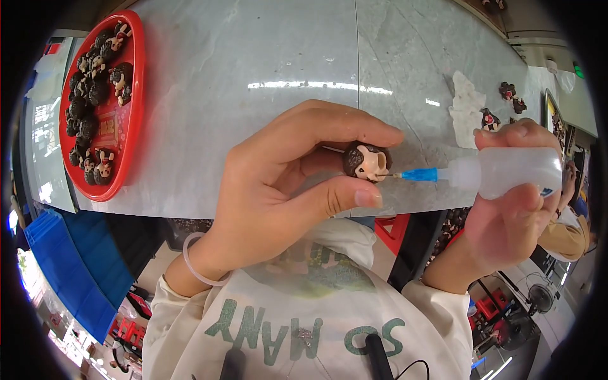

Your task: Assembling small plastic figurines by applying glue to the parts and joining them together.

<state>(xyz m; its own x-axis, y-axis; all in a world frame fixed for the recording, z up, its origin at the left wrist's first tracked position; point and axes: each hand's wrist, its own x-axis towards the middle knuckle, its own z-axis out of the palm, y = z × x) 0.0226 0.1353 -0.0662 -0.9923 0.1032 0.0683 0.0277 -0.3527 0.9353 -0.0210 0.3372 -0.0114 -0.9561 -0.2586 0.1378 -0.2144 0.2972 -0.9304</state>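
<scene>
Shirt front: white shirt [183,329], one row of big green lettering [315,335], capitals, upside down in this view; legible, two words, slight curve from fabric folds.
Shirt, higher up: second bit of green lettering [324,255] over a faded yellow-green print, also inverted; cut off by a fold, word can't be made out.
Red tray: oval tray [140,101], gold print [119,130] on the patterned floor inside; partly covered, too small to tell what it says.
Bottle: translucent white bottle [513,170], small dark blue mark [546,190] near the lower edge; unreadable.
</scene>
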